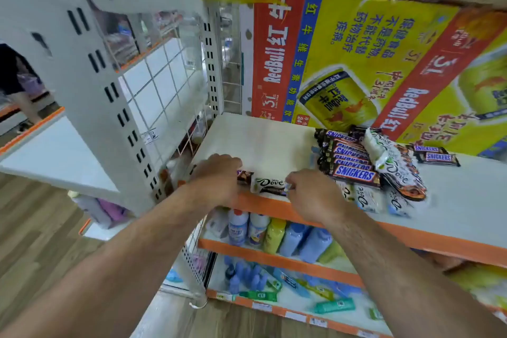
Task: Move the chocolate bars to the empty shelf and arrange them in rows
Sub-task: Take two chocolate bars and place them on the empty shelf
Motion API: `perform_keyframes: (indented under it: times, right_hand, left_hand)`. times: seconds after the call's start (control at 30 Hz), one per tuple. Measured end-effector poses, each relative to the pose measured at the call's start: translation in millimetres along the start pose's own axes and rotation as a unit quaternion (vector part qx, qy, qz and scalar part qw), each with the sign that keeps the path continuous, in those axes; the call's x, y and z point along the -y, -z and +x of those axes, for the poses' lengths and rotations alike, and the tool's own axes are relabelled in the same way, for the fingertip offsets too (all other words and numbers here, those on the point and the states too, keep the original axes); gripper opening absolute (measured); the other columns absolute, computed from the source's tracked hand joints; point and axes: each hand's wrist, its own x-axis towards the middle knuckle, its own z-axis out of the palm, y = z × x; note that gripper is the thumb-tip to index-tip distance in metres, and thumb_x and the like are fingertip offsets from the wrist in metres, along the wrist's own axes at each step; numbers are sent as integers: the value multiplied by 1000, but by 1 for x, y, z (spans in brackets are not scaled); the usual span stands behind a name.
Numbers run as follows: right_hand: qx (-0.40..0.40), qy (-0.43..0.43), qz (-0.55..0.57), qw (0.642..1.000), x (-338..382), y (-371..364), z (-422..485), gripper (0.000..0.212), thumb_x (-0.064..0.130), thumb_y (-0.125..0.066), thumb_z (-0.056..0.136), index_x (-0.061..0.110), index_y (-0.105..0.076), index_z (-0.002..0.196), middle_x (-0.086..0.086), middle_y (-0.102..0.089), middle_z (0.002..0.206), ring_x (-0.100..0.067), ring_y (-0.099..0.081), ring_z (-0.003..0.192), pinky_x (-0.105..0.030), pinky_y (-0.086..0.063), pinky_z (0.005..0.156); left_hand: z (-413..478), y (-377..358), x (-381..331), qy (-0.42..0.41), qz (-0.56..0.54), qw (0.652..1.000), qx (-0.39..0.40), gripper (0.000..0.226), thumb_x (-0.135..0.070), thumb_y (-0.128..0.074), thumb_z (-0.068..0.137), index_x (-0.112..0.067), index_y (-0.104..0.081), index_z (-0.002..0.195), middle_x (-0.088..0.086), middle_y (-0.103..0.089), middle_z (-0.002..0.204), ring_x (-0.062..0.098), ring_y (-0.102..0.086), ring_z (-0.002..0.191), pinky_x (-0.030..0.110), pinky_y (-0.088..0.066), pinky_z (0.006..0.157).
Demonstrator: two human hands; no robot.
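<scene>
A white and brown Dove bar (270,185) lies at the front left edge of the white shelf (263,140). My right hand (312,195) pinches its right end. My left hand (216,178) covers a dark-wrapped bar (245,177) at its left end. To the right lies a heap of Snickers bars (351,164) with more Dove bars (395,164) across and below them. Two more Snickers bars (436,155) lie further right.
Red Bull cartons (370,57) stand along the back of the shelf. An orange strip (411,233) edges the shelf front. Bottles (274,233) fill the lower shelves. A white wire-grid rack (153,90) stands to the left, over a wooden floor.
</scene>
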Motion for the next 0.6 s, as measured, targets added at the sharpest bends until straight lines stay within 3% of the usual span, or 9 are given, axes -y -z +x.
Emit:
perform_keyframes:
  times: [0.1, 0.2, 0.33, 0.47, 0.6]
  right_hand:
    - [19, 28, -55, 998, -13, -4, 18, 24, 22, -50, 93, 19, -61, 114, -3, -62, 113, -25, -57, 105, -33, -50, 82]
    - [47, 48, -81, 994, -18, -6, 30, 16, 19, -50, 92, 21, -60, 104, -2, -61, 104, -25, -54, 101, -34, -46, 76]
    - [65, 65, -112, 989, -22, -8, 40, 20, 19, -53, 89, 20, -59, 109, -3, -58, 106, -25, -53, 102, -34, -46, 79]
    - [85, 58, -117, 988, -23, -10, 43, 26, 19, -53, 90, 19, -56, 115, -6, -55, 112, -27, -50, 107, -37, -45, 85]
    - [61, 39, -46, 996, -18, -10, 39, 22, 13, -56, 85, 17, -48, 105, -4, -60, 98, -26, -55, 96, -34, -40, 73]
  left_hand:
    - [13, 2, 3, 35, 52, 998, 27, 55, -9, -55, 78, -23, -51, 131, 2, -58, 121, 23, -53, 110, 41, -48, 88]
    - [20, -2, 8, 40, 73, 996, 24, 48, -8, -56, 77, -21, -55, 123, 2, -62, 106, 22, -57, 99, 37, -49, 84]
    - [28, -6, 13, 46, 103, 993, 28, 40, -14, -61, 76, -20, -60, 115, 3, -58, 105, 22, -53, 101, 34, -47, 83]
    - [30, -5, 13, 33, 84, 996, 13, 27, -13, -58, 72, -20, -54, 98, 1, -48, 91, 22, -48, 94, 34, -42, 72]
    - [21, -2, 11, 32, 31, 999, 8, 24, -6, -55, 73, -23, -43, 87, -4, -50, 77, 16, -51, 76, 30, -33, 55]
